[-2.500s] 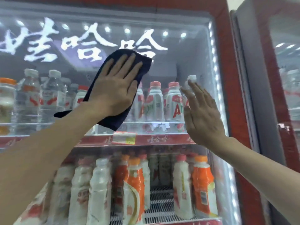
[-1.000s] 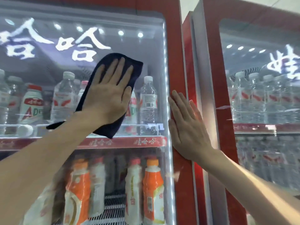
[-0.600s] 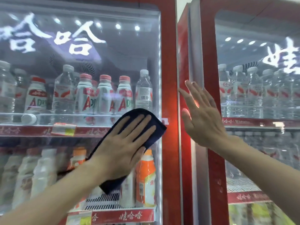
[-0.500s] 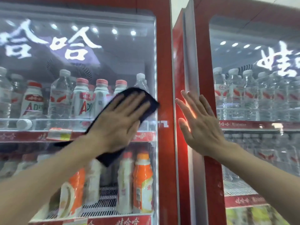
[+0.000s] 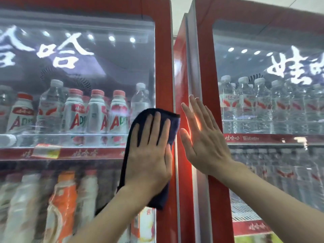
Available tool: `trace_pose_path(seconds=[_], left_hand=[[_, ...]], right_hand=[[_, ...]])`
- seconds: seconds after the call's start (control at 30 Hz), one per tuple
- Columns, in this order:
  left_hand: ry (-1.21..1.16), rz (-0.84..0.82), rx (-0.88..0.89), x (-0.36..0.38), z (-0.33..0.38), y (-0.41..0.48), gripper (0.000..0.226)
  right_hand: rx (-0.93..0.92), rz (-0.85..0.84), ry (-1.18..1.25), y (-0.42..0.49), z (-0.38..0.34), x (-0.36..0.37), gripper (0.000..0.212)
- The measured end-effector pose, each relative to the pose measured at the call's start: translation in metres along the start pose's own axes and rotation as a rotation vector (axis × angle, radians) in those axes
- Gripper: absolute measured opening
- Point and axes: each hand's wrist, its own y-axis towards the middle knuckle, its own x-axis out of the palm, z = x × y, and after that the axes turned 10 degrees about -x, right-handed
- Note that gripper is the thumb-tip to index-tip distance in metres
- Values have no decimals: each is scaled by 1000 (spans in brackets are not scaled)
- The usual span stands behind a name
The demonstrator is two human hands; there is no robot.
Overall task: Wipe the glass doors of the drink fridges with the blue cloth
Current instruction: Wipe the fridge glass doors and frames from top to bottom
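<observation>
"So where is the blue cloth point(image 5: 158, 199) now?"

"Under the left hand point(image 5: 149, 155) — flat, fingers straight up, pressing it to the left fridge's glass door point(image 5: 87, 71) at the right edge. Half a second ago it sat further left, fingers slanted; now it overlaps the red frame point(image 5: 164, 67)."

"And the right hand point(image 5: 201, 142)?"

"Still spread flat by the neighbouring fridge point(image 5: 203, 50) — barely shifted."

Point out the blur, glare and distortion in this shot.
Head view: lower-shelf bottles at bottom left smear with motion blur, while the left hand on the blue cloth looks sharp; same view, LED dots flare softly up top, a warm glow edges the right hand, and the red frames lean and curve from wide-angle distortion.
</observation>
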Motion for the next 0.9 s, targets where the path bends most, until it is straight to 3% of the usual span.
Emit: trace_pose_path(seconds=[0.2, 0.43, 0.5, 0.6, 0.77, 0.9], left_hand=[[5, -11, -129, 4, 17, -21, 65], [42, -70, -122, -15, 19, -13, 61], [55, -96, -64, -25, 10, -9, 57], [19, -127, 24, -42, -11, 4, 55], [-351, -289, -39, -60, -41, 21, 72], [-752, -350, -122, -71, -66, 21, 72]], right_hand=[[-9, -9, 10, -1, 0, -1, 61], [-19, -51, 49, 0, -1, -10, 53], [41, 0, 156, -3, -8, -15, 48], [149, 234, 305, -16, -35, -20, 40], [356, 537, 589, -23, -118, -9, 23], [503, 552, 627, -4, -164, 23, 27]])
